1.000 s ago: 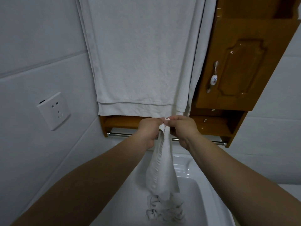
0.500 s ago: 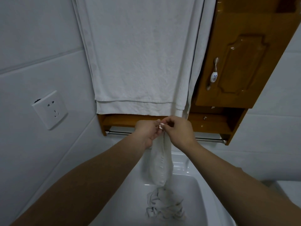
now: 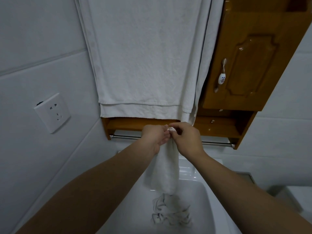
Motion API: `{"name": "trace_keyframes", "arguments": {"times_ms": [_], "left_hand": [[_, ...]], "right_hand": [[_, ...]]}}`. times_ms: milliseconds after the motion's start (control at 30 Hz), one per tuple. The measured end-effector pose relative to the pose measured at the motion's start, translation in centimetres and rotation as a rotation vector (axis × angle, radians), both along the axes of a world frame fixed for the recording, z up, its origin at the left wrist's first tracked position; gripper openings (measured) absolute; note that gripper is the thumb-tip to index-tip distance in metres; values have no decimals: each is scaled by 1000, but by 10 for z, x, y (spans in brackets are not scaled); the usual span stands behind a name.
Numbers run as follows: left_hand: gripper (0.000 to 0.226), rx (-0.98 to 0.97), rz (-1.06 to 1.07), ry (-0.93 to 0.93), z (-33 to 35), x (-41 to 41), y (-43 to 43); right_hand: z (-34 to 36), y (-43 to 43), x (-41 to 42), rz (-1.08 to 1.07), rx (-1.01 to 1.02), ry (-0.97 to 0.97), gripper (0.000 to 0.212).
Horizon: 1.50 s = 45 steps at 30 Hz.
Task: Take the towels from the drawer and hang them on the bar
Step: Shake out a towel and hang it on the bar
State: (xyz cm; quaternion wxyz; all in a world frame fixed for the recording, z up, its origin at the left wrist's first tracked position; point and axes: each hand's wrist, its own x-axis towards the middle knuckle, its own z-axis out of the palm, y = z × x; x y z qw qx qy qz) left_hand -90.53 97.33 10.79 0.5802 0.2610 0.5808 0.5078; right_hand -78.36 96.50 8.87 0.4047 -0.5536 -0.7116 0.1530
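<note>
Two hands are in view. The left hand and right hand meet, and the fingers of both pinch the top edge of one towel, which hangs straight below them. The middle of the one bar is hidden behind the fingers. Above them are hung towels, tops cut off and count unclear. Far below, one crumpled cloth lies in the sink.

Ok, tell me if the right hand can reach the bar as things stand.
Probably yes: the right hand sits just before the bar, nothing between, though it pinches a towel.
</note>
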Motion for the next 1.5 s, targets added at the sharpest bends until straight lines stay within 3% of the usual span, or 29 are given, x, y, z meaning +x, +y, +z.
{"name": "trace_keyframes", "arguments": {"times_ms": [233, 433, 700, 1000, 1100, 1233, 1367, 1500], "left_hand": [[7, -59, -30, 21, 0, -1, -7], [14, -170, -131, 146, -6, -15, -15], [47, 62, -309, 376, -12, -18, -18], [18, 313, -448, 391, -23, -14, -26], [20, 357, -506, 510, -23, -11, -28], [57, 430, -419, 710, -20, -6, -33], [41, 685, -392, 1129, -24, -6, -32], [38, 770, -386, 1224, -32, -2, -31]], "right_hand": [[12, -3, 1, 126, 8, -85, 24], [33, 1, 16, 198, -92, 87, 27], [51, 20, 36, 278, -155, 347, 27], [46, 27, 48, 307, -181, 505, 27], [44, 27, 52, 312, -195, 534, 26], [45, 26, 54, 319, -214, 541, 24], [46, 25, 55, 305, -208, 522, 23], [48, 25, 54, 298, -208, 534, 23]]}}
